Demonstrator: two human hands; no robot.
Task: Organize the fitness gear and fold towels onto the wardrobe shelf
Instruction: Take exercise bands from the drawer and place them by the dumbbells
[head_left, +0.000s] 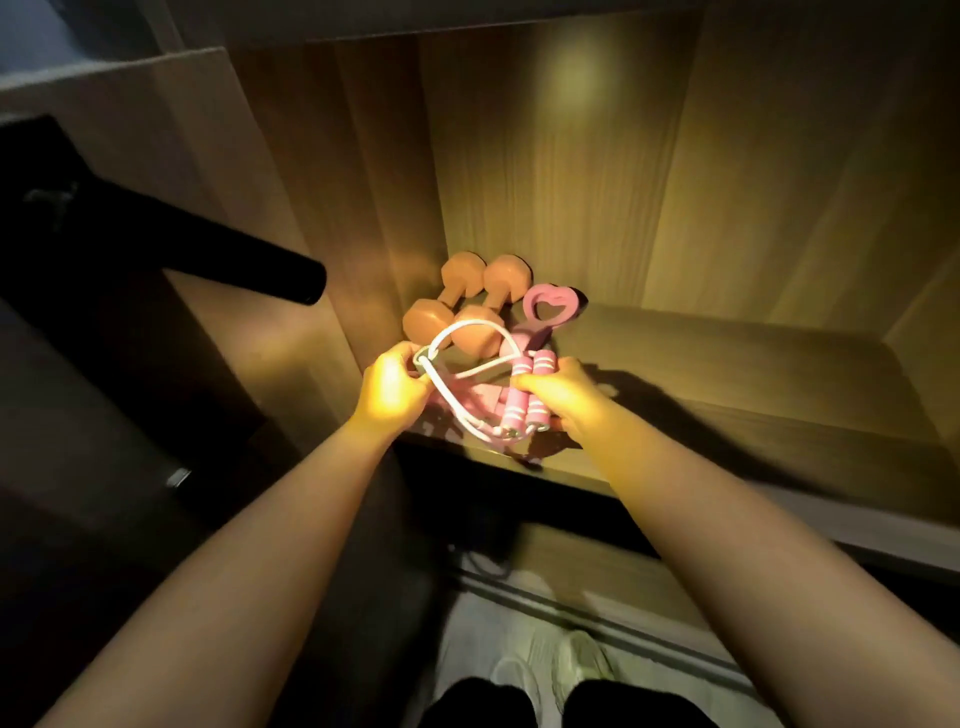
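- Head view, hard to make out: dim all round but for a yellow pool of light on the hands and the left end of the wardrobe shelf (727, 374); soft and blurred toward the edges.
- Half hidden under the hands: a pink heap (482, 396) on the shelf, kind not to be told.
- At the left fingertips: a small grey-green piece (422, 358) on the cord, too small to name.
- Cut off by the bottom edge: dark trouser legs and pale shoes (576, 660) on the floor below the shelf.
- At far left: a black bar-like shape (234, 260) jutting toward the shelf, its outer part lost in shadow.
- Left hand (397, 387): fingers curled, pinching the white cord (464, 326) at the left end of its loop.
- Right hand (563, 395): fingers and thumb wrapped round the two pink striped handles (541, 364), side by side and touching.
- Jump rope (519, 402): strung between both hands, held over the front edge of the shelf, cord arching from the left hand across to the handles.
- Behind the rope, in the shelf's left corner: two orange dumbbells (452, 304), side by side, near ends partly crossed by the cord loop.
- Just right of the dumbbells: a pink heart-shaped ring (551, 305), lower part hidden behind the handles.
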